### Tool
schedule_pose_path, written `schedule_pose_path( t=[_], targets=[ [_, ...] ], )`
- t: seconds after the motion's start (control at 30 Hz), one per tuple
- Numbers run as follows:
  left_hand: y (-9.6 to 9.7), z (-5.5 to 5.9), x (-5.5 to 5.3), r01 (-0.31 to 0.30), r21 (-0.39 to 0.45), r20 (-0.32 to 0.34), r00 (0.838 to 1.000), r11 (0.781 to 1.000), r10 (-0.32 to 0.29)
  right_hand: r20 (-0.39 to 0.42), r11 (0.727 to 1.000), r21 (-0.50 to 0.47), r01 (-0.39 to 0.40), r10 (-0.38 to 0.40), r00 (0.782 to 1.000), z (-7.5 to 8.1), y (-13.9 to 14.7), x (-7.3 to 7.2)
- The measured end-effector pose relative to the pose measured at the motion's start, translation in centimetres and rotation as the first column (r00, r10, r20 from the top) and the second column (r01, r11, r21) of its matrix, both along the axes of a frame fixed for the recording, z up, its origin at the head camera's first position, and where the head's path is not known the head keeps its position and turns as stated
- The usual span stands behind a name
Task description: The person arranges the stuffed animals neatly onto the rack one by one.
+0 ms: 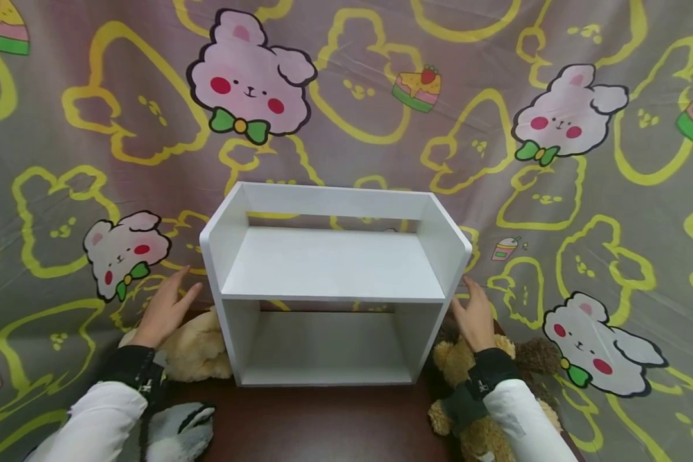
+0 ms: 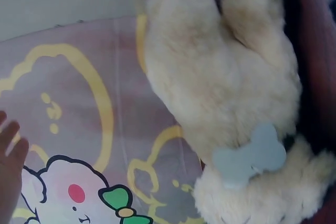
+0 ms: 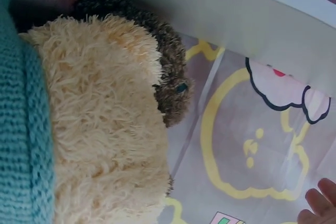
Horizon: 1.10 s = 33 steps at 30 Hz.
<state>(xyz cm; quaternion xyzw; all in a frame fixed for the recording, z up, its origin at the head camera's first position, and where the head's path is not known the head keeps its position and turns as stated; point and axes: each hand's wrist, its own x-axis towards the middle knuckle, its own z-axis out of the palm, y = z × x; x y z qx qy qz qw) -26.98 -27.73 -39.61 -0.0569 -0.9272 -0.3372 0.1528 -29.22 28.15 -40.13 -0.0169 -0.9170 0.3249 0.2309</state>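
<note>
A white two-tier shelf (image 1: 332, 263) stands upright on the dark brown table, both its tiers bare. To its left my left hand (image 1: 164, 311) is held with thumb and fingers apart, a small gap from the side panel. My right hand (image 1: 475, 317) is beside the right panel, fingers extended; whether the fingertips touch it I cannot tell. Below the left hand lies a cream plush toy (image 2: 226, 77) with a pale blue bone-shaped piece (image 2: 249, 156). Under the right hand and wrist is a tan plush toy (image 3: 105, 119) in a teal knitted sweater (image 3: 23, 129).
A grey and white plush toy (image 1: 179, 430) lies at the front left of the table (image 1: 323, 423). Dark brown plush (image 1: 537, 355) shows by the right wrist. Behind the shelf hangs a grey cloth (image 1: 358, 154) printed with rabbits and yellow outlines, which also runs along both sides.
</note>
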Motion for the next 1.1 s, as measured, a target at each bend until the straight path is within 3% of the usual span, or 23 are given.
schedule_pose_path(
  t=[0.2,0.43,0.7,0.97,1.1],
  targets=[
    [0.5,0.9,0.7,0.096,0.179,0.055,0.993,0.979,-0.107,0.05,0.998,-0.065,-0.004,0.007,0.999,0.4,-0.3,0.7],
    [1.3,1.9,1.1,0.184,0.346,0.061,0.974,0.92,-0.217,0.1,0.997,-0.081,0.002,0.006,0.995,1.6,-0.5,1.6],
    [2.7,2.3,1.5,0.211,0.399,0.087,0.96,0.892,-0.266,0.103,0.996,-0.079,-0.05,0.058,0.993,2.5,0.0,3.0],
    [3.7,2.3,0.9,0.198,0.425,0.143,0.949,0.883,-0.282,0.199,0.998,-0.04,-0.039,0.046,0.979,3.0,0.5,3.8],
    [4.1,2.1,0.5,0.209,0.431,0.158,0.94,0.878,-0.301,0.236,0.997,0.048,-0.061,0.048,0.97,3.1,0.9,4.2]
  ],
)
